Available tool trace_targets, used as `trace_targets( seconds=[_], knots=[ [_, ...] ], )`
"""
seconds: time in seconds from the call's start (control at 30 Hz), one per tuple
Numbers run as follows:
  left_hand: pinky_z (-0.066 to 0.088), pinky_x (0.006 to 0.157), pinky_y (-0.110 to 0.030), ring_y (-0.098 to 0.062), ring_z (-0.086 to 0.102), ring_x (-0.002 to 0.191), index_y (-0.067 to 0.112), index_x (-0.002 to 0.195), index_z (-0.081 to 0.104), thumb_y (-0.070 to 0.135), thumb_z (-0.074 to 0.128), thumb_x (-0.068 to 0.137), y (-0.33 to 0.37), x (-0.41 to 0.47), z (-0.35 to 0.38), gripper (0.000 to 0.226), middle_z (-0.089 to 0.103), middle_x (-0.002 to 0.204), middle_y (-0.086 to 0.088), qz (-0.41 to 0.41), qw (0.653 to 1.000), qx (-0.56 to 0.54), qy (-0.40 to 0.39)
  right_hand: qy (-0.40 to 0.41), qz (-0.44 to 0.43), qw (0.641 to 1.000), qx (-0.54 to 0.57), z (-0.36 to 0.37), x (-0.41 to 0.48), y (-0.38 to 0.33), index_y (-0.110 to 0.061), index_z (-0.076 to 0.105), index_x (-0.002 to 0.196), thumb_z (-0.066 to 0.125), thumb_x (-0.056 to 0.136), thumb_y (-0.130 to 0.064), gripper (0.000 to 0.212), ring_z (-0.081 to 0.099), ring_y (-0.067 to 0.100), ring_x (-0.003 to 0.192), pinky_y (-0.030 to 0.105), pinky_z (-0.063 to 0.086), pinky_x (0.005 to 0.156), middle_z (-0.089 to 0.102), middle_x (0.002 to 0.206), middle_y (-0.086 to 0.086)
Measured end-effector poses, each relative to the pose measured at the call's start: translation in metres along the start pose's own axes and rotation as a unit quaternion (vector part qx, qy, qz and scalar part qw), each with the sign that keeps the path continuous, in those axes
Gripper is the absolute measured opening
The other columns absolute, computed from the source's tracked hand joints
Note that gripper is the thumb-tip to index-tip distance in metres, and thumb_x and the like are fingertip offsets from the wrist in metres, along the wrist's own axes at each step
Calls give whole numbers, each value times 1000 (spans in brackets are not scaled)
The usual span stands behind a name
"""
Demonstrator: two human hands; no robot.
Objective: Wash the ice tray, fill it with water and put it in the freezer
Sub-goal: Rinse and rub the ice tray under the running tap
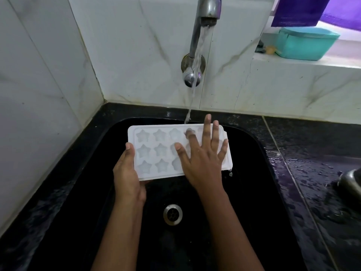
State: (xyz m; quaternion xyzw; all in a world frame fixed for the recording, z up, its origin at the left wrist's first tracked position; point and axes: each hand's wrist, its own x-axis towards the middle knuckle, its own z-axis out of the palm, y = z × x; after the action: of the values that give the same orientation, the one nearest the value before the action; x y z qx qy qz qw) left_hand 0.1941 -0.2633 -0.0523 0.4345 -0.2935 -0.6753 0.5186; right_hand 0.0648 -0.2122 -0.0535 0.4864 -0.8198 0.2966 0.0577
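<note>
**Item:** ice tray (156,151). White, with star-shaped cells in three rows.

**Location:** you hold it above the black sink (254,173), cells upward and roughly level. Its far right corner sits under the stream (197,55) from the tap (207,12). The drain (172,214) lies below, nearer you.

**Your left hand** (127,173): grips the tray's left short edge, thumb laid on the top rim.

**Your right hand** (201,159): lies flat on the tray's right portion, fingers spread wide. The forefinger appears to dip into a cell just where the water lands.

**Progress, as judged:**
- The wash is under way; you seem to be rubbing out the cells under running water.
- No soap or sponge is in view.
- Filling proper is not yet done.
- The freezer step is untouched, and no freezer is in view.
- That puts you in the first of three stages.

**Surroundings:**
- A wet black bench (312,153) to the right.
- A teal tub (306,44) on the window ledge.
- A purple cloth (298,10) hanging above the tub.

**Not determinable:**
- The cells under your right hand, and so the full column count.
- Whether any cell holds standing water; clear water on white plastic gives nothing away.
- The tray's underside and your left fingers beneath it.
- The upper part of the tap, cut off at the top edge.
- A grey metal object (351,180) at the right edge, cut off and unidentified.
- The small items beside the tub, too small to name.
</note>
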Motion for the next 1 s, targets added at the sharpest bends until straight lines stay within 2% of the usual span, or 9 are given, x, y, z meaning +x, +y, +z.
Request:
trace_targets(
  seconds=[0.1,0.17,0.33,0.47,0.53,0.63,0.77,0.9,1.0],
  knots=[
    [56,85,-50,-29,71,96,11,111,69,42,55,95,1,4,-4,37,73,107,-12,4,1000,-4,28,-28,-19,999,17,-4,3,5,-33,54,126,13,87,-64,65,-24,8,142,45,-16,112,-9,160,-7],
    [55,85,-51,-29,71,97,12,111,69,42,56,94,0,5,-3,37,73,106,-11,5,999,-1,35,-7,2,1000,0,-6,4,9,-34,59,120,10,88,-62,64,-21,12,144,45,-16,112,-7,160,-5],
    [57,82,-48,-29,72,94,10,110,68,41,55,95,2,4,-3,37,74,102,-10,9,999,-12,39,-32,-17,999,9,2,-1,-6,-34,45,136,11,86,-67,69,-26,11,142,46,-19,110,-14,159,-5],
    [56,84,-47,-29,71,97,10,109,69,39,57,95,5,5,-4,35,73,106,-11,28,999,1,45,-3,9,1000,-2,-1,3,0,-34,56,122,10,88,-64,64,-24,12,143,45,-21,110,-12,160,-4],
    [56,85,-48,-29,71,96,10,109,69,39,57,95,3,4,-2,35,73,106,-12,26,999,4,34,6,24,1000,-14,2,-1,-5,-34,49,131,11,88,-65,64,-25,14,143,46,-21,110,-18,158,-3],
    [57,83,-47,-28,71,94,12,103,70,37,57,95,5,6,-4,30,74,103,-11,36,998,-5,45,-46,-6,999,-8,5,-3,-8,-37,38,140,9,86,-68,69,-33,12,139,48,-21,109,-27,155,-8],
    [60,75,-39,-25,72,92,14,99,71,36,57,95,7,7,-5,26,74,102,-8,55,997,1,52,-27,11,999,-27,0,3,-3,-37,48,131,8,87,-65,66,-32,12,140,46,-22,109,-22,157,-5],
    [59,75,-41,-26,72,91,13,100,71,36,57,96,6,6,-4,27,74,101,-9,44,998,-15,49,-35,-2,999,9,4,-3,-12,-37,36,141,14,87,-68,66,-33,11,139,48,-19,110,-24,157,-5],
    [60,76,-42,-26,72,92,12,102,71,37,58,95,8,7,-6,28,73,104,-11,49,997,-21,64,-37,-12,999,36,-1,2,-7,-37,47,133,13,86,-66,65,-29,9,140,46,-18,111,-16,159,-7]
  ],
)
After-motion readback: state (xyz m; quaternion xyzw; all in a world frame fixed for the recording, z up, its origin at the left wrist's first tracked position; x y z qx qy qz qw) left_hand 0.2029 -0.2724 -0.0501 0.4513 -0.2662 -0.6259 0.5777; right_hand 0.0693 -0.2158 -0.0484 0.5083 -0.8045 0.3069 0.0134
